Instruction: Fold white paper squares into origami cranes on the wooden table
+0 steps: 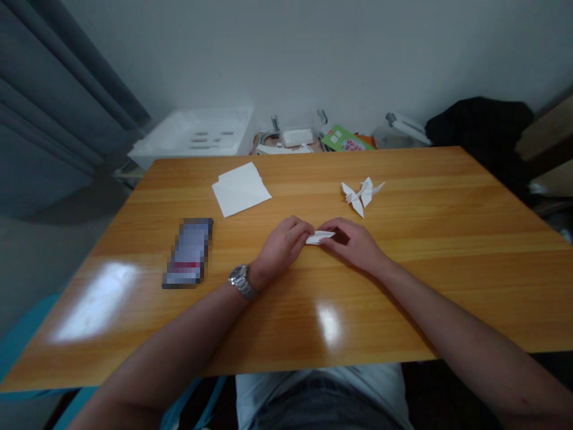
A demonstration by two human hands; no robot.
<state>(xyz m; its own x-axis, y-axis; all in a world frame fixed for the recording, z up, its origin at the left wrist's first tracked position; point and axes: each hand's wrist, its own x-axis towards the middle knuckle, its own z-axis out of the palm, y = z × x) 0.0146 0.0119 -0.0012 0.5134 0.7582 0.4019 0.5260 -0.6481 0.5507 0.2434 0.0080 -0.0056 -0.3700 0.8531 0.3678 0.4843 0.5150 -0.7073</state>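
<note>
A small folded piece of white paper (319,237), narrow and pointed at its right end, lies between my two hands over the middle of the table. My left hand (286,242), with a metal watch (242,280) on the wrist, grips its left end with the fingers closed. My right hand (353,242) pinches its right part between thumb and fingers. Beyond my right hand sit white folded paper cranes (363,194), close together. Sheets of white paper (242,190) lie overlapping beyond my left hand.
A phone (188,252), blurred out, lies left on the wooden table (403,310). Behind the far edge are a white tray-like container (201,131), a green booklet (344,139) and a dark heap (478,131). A grey curtain (54,89) hangs at left.
</note>
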